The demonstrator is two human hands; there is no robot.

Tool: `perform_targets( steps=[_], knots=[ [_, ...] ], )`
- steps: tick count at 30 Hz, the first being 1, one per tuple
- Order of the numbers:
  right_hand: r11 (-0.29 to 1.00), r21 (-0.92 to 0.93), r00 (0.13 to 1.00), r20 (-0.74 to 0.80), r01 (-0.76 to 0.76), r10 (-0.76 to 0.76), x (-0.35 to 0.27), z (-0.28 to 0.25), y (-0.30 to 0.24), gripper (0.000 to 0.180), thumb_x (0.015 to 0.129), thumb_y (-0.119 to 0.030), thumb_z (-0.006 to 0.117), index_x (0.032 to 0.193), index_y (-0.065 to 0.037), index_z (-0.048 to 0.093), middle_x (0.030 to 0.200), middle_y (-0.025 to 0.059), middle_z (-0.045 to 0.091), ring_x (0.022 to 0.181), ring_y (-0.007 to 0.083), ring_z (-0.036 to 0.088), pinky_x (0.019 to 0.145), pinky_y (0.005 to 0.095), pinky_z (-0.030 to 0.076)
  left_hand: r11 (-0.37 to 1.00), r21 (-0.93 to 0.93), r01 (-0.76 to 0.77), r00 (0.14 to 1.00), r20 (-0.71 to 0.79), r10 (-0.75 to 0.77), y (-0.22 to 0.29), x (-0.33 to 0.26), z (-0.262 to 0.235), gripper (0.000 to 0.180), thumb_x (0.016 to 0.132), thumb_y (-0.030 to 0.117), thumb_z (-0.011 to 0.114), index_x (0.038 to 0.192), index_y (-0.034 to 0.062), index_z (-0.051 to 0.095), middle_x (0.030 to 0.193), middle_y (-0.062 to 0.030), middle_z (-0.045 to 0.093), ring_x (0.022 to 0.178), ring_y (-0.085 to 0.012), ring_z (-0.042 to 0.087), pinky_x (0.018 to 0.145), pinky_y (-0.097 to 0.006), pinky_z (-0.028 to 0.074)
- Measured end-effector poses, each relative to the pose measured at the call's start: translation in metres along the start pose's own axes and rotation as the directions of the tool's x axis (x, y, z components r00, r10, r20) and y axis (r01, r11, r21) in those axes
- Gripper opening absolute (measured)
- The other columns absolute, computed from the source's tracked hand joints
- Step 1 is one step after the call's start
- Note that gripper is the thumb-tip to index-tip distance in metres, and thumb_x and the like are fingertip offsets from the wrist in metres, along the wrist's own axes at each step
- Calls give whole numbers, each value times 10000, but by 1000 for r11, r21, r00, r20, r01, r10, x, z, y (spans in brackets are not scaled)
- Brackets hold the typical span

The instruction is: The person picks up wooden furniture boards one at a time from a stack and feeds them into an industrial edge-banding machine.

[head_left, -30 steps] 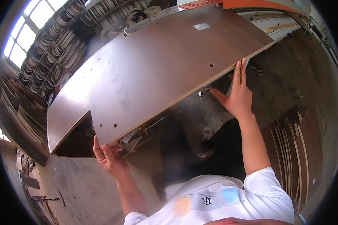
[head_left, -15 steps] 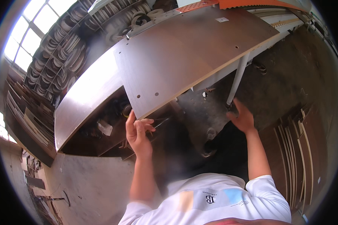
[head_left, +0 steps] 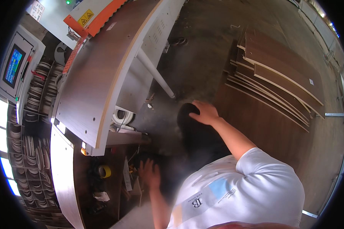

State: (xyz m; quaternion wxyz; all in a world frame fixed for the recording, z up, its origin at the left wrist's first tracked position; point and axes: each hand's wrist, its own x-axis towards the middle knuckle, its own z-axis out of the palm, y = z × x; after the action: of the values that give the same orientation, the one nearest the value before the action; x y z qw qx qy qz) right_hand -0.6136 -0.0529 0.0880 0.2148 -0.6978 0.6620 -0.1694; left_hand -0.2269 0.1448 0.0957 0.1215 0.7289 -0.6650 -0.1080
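Note:
A long dark brown wood panel (head_left: pixel 93 87) with a pale edge band lies flat on the grey machine table (head_left: pixel 145 49); neither hand touches it. My left hand (head_left: pixel 151 173) hangs below the panel's near end with fingers spread and nothing in it, close to a low shelf of small items. My right hand (head_left: pixel 204 112) is out in front of me over the dark floor, fingers apart and empty, to the right of the table's white slanted leg (head_left: pixel 154 72).
A stack of brown panels (head_left: pixel 279 76) lies on the floor to the right. The machine has an orange cover (head_left: pixel 99 17) and a control screen (head_left: pixel 13 65). A yellow tape roll (head_left: pixel 105 171) and a white hose (head_left: pixel 122 116) sit under the table. Coiled strips fill racks (head_left: pixel 30 175) at left.
Both hands held the panel's near edge before; now they have let go and dropped away. The panel rests on the machine table, and the view has swung toward the floor stack.

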Motion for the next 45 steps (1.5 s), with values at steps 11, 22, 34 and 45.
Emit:
perform_targets(
  steps=[11,22,34,45],
  knots=[
    [118,993,681,-106,28,725,72,-123,152,533,1004,-514,581,1337,-99,576,1265,32,682,936,133,636,744,308,506,992,92,-91,993,-70,98,-4,9,9,253,912,233,677,1133,129,740,1361,-42,661,1418,-328,456,1187,-575,284],
    [-250,900,537,22,356,843,133,-152,209,355,1027,-466,569,1213,-163,561,1133,1,714,822,136,621,709,317,483,991,113,-78,991,-101,89,-40,4,39,220,880,212,698,1079,137,751,1310,-41,688,1364,-345,499,1155,-566,312],
    [-43,983,473,-48,180,880,123,-142,194,357,1035,-424,570,828,-134,578,729,-35,610,543,74,504,424,220,346,991,52,-124,983,-131,129,8,17,2,216,872,195,700,1067,114,747,1276,-66,700,1332,-352,518,1144,-540,333],
    [-83,988,833,156,-133,531,-73,-66,45,380,1021,-449,610,1017,-73,670,802,-10,622,538,67,505,491,225,389,427,-857,287,934,350,76,174,87,2,366,1004,104,626,1360,22,603,1327,-120,646,1249,-219,597,1070,-348,466]
  ],
)
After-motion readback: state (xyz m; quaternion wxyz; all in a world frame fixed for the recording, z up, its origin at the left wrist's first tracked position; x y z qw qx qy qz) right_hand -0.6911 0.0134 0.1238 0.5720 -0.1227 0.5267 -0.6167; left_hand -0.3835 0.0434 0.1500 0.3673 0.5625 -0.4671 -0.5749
